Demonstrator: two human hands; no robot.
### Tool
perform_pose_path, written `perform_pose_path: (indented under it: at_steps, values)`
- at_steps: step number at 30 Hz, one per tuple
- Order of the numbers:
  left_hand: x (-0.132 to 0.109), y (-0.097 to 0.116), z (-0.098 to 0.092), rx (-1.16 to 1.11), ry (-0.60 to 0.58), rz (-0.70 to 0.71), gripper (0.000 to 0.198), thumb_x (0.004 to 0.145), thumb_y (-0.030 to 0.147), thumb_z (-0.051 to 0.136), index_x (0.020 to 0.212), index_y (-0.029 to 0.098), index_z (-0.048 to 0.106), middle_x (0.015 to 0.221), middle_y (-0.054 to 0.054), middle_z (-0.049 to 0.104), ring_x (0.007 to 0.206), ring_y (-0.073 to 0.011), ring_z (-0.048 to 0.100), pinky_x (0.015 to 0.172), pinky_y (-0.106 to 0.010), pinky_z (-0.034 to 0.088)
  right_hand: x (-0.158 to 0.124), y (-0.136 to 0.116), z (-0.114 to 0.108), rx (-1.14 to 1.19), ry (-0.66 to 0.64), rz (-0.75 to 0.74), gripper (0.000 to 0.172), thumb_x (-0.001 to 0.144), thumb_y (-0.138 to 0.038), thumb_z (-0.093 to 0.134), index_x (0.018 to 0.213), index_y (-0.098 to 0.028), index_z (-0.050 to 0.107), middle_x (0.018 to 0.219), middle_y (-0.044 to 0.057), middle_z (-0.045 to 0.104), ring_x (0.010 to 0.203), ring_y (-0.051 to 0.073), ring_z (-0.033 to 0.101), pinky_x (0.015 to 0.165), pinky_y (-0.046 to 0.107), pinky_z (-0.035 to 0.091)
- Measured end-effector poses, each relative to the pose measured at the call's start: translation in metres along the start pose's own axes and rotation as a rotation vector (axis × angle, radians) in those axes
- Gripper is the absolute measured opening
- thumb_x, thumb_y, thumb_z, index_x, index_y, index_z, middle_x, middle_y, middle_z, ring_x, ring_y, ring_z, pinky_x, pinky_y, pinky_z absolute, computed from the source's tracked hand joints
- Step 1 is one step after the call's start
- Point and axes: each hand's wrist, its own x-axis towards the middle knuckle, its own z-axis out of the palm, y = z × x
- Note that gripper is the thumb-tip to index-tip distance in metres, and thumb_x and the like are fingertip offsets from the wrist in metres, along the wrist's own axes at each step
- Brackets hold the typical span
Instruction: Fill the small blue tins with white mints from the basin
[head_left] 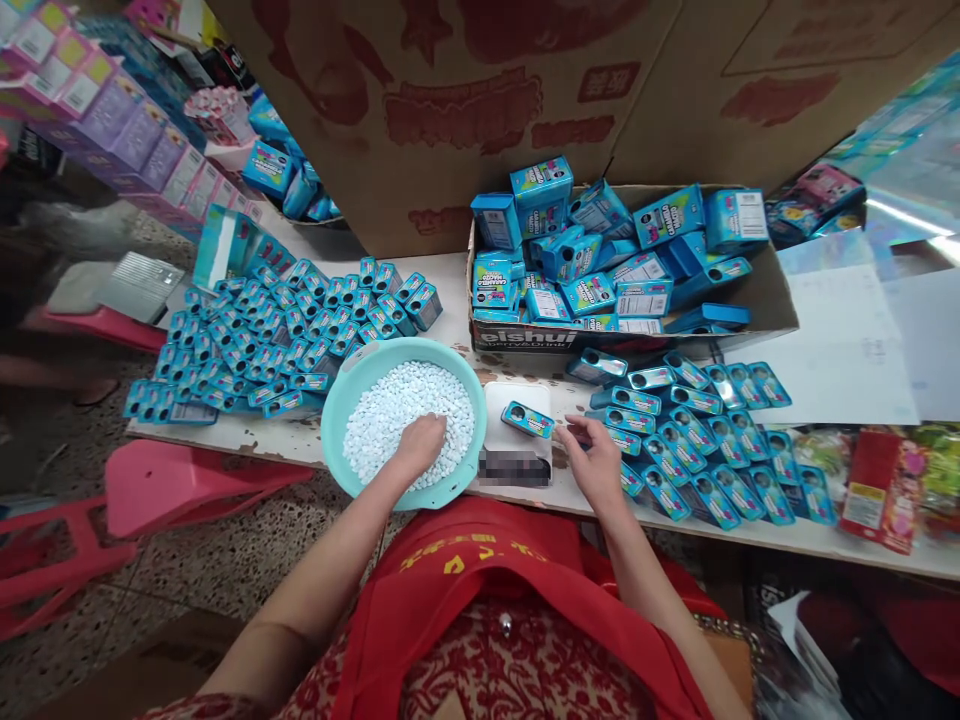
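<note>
My left hand (421, 442) is curled down into a teal basin (341, 400) full of small white candy pellets (409, 395), its fingers buried among them. My right hand (596, 458) rests on the table edge with fingers spread, just right of a small white scale (516, 432). One blue box (527, 419) lies on the scale's top, close to my right fingertips but not held.
Rows of small blue boxes (705, 440) lie right of the scale, and a bigger pile (277, 330) lies left of the basin. A cardboard tray (772, 290) holds more blue cartons. Large cardboard sheets stand behind. Pink stools (180, 480) sit at the left.
</note>
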Motion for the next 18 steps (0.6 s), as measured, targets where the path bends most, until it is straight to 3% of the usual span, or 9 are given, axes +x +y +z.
perform_pose_path:
  at_steps: [6,11,13,15,18]
  values:
    - [0.007,-0.008,-0.001,0.007,-0.036,0.029,0.026,0.085,0.014,0.038,0.093,0.016,0.062,0.097,-0.012,0.065,0.094,-0.0257,0.06,0.076,-0.034,0.042,0.0,0.005,-0.002,-0.002,0.01,-0.001,0.029,0.08,-0.044,0.061,0.093,-0.018,0.063,0.091,0.007,0.063,0.081,0.02,0.061,0.079,0.04,0.052]
    - [-0.006,-0.004,-0.014,-0.016,0.022,0.026,0.024,0.086,0.021,0.043,0.102,0.019,0.06,0.109,-0.01,0.059,0.1,-0.0255,0.058,0.074,-0.033,0.044,0.0,0.004,-0.004,-0.001,0.022,-0.014,0.027,0.081,-0.043,0.06,0.092,-0.018,0.062,0.089,0.007,0.063,0.077,0.019,0.061,0.072,0.036,0.053]
    - [-0.006,0.007,-0.022,-0.086,0.115,0.047,0.024,0.087,0.027,0.045,0.106,0.021,0.059,0.11,-0.009,0.058,0.101,-0.0241,0.057,0.076,-0.033,0.045,0.005,0.002,-0.006,-0.02,0.029,-0.034,0.027,0.083,-0.042,0.057,0.093,-0.018,0.062,0.09,0.008,0.062,0.074,0.019,0.061,0.065,0.034,0.053]
    - [0.0,0.028,-0.03,-0.169,0.247,0.161,0.027,0.088,0.031,0.048,0.112,0.023,0.056,0.114,-0.008,0.057,0.106,-0.0227,0.054,0.084,-0.034,0.044,0.017,0.0,-0.008,-0.096,0.065,-0.115,0.025,0.085,-0.04,0.054,0.096,-0.018,0.061,0.094,0.009,0.062,0.078,0.02,0.06,0.064,0.034,0.052]
    - [0.018,0.069,-0.038,-0.178,0.375,0.437,0.045,0.082,0.029,0.059,0.126,0.025,0.048,0.127,-0.01,0.052,0.119,-0.0256,0.046,0.097,-0.039,0.038,0.048,-0.002,-0.012,-0.343,0.183,-0.309,0.023,0.087,-0.035,0.052,0.101,-0.018,0.061,0.105,0.012,0.061,0.097,0.026,0.056,0.081,0.042,0.048]
